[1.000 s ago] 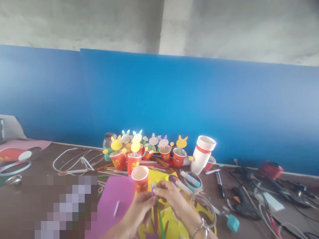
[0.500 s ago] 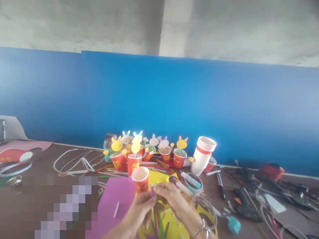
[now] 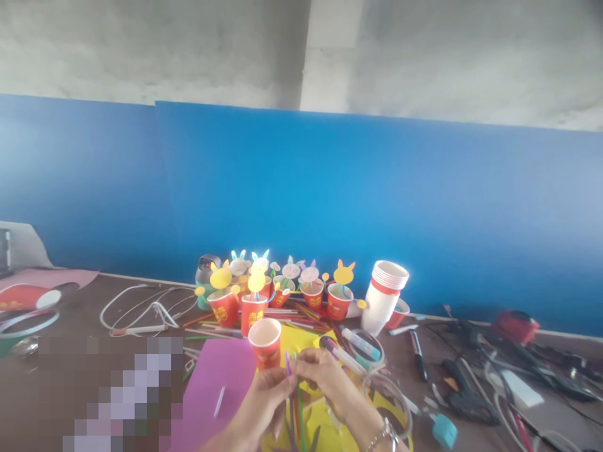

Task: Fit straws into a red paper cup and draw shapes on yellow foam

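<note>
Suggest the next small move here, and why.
Probably lift the coloured sticks toward the nearest red cup: the left hand and right hand pinch them close together, that cup stands upright and open just beyond, and rabbit-like heads show above the red cups behind it.

The dark brown desk carries a flat purple paper sheet, cut yellow paper sheets, clustered upright red paper cups, a tall stack of white paper cups, a looped white cable, a black glue gun and a small turquoise block
</note>
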`<state>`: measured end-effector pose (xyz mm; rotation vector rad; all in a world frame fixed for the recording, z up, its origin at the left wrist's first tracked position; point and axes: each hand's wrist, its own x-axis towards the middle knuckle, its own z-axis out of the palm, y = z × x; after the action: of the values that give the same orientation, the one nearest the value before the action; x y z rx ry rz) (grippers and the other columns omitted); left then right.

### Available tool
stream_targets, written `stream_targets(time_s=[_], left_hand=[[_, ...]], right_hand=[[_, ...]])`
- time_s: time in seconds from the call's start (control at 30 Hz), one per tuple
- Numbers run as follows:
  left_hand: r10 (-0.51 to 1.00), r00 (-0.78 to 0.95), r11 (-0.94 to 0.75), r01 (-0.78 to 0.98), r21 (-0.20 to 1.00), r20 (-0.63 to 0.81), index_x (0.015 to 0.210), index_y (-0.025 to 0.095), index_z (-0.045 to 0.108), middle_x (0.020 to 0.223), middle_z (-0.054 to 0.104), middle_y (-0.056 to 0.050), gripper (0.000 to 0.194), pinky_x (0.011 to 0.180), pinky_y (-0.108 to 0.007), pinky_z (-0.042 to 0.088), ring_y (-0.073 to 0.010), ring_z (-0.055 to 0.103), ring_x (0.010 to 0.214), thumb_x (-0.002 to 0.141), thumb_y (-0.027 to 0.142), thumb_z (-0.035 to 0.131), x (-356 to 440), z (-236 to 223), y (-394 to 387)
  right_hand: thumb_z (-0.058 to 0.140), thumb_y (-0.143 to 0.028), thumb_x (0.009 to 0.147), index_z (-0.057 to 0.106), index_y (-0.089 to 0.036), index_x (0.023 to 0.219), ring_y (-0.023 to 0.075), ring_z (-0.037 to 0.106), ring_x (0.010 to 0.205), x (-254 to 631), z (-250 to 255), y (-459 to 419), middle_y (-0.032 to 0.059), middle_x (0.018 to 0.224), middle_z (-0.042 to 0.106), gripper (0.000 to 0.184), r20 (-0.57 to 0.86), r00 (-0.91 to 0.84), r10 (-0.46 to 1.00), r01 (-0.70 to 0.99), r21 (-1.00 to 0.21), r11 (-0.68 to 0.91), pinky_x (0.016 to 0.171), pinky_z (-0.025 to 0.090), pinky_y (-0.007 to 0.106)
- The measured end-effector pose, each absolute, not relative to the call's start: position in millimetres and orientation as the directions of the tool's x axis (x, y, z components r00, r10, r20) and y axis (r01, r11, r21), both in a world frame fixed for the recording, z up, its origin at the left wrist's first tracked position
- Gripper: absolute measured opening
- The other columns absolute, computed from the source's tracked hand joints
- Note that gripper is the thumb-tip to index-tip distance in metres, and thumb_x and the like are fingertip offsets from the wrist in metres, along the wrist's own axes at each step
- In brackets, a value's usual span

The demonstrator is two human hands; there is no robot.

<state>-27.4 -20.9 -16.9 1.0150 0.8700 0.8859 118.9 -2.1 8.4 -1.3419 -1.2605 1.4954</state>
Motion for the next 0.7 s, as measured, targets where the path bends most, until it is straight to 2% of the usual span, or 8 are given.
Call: stream_targets(time_s=[0.2, 0.3, 0.47, 0.6, 0.7], left_hand=[[0.887, 0.436, 0.251, -0.184, 0.95, -0.149, 0.085, 0.008, 0.072, 0.067, 0.072, -0.01, 0.071, 0.029, -0.021, 0.01, -0.0009, 0.035, 0.025, 0.061, 0.074, 0.07, -28.2, -19.5, -18.4], [0.893, 0.427, 0.237, -0.187, 0.953, -0.138, 0.086, 0.008, 0.072, 0.064, 0.071, -0.008, 0.069, 0.03, -0.02, 0.01, -0.0005, 0.034, 0.025, 0.062, 0.073, 0.069, -28.3, -17.4, -19.4], [0.898, 0.418, 0.241, -0.197, 0.95, -0.141, 0.084, 0.008, 0.072, 0.057, 0.067, -0.005, 0.069, 0.03, -0.021, 0.011, -0.0009, 0.033, 0.025, 0.061, 0.073, 0.07, -28.5, -15.8, -20.9], [0.9, 0.406, 0.253, -0.187, 0.949, -0.16, 0.082, 0.008, 0.071, 0.065, 0.071, -0.009, 0.07, 0.03, -0.021, 0.011, -0.0014, 0.034, 0.025, 0.06, 0.075, 0.069, -27.9, -17.4, -20.4], [0.906, 0.384, 0.269, -0.203, 0.942, -0.176, 0.083, 0.009, 0.071, 0.069, 0.073, -0.009, 0.066, 0.03, -0.021, 0.011, -0.0002, 0.033, 0.025, 0.062, 0.072, 0.07, -27.9, -17.0, -20.5]], right_hand=[[0.075, -0.044, 0.064, 0.061, -0.016, 0.064, 0.0082, 0.04, 0.052, 117.3, 9.9, -3.7, -0.0031, 0.055, 0.056, 0.031, -0.209, -0.136, 0.968, 0.099, -0.975, -0.197, 0.051, 0.029, 0.022], [0.074, -0.047, 0.064, 0.059, -0.016, 0.061, 0.0081, 0.038, 0.051, 116.9, 12.3, -4.7, -0.0036, 0.054, 0.053, 0.034, -0.192, -0.154, 0.969, 0.114, -0.978, -0.175, 0.05, 0.028, 0.022], [0.065, -0.047, 0.073, 0.056, -0.018, 0.055, 0.0088, 0.036, 0.049, 116.9, 14.4, -6.6, -0.0039, 0.052, 0.046, 0.036, -0.163, -0.236, 0.958, 0.083, -0.986, -0.148, 0.049, 0.025, 0.024], [0.067, -0.046, 0.073, 0.059, -0.017, 0.058, 0.0089, 0.034, 0.05, 118.3, 12.8, -4.0, -0.0043, 0.053, 0.044, 0.034, -0.173, -0.221, 0.96, 0.066, -0.985, -0.162, 0.05, 0.024, 0.024], [0.065, -0.049, 0.075, 0.063, -0.017, 0.063, 0.0097, 0.037, 0.051, 118.6, 12.7, -3.5, -0.0025, 0.057, 0.049, 0.035, -0.173, -0.187, 0.967, 0.082, -0.984, -0.16, 0.05, 0.027, 0.024]])
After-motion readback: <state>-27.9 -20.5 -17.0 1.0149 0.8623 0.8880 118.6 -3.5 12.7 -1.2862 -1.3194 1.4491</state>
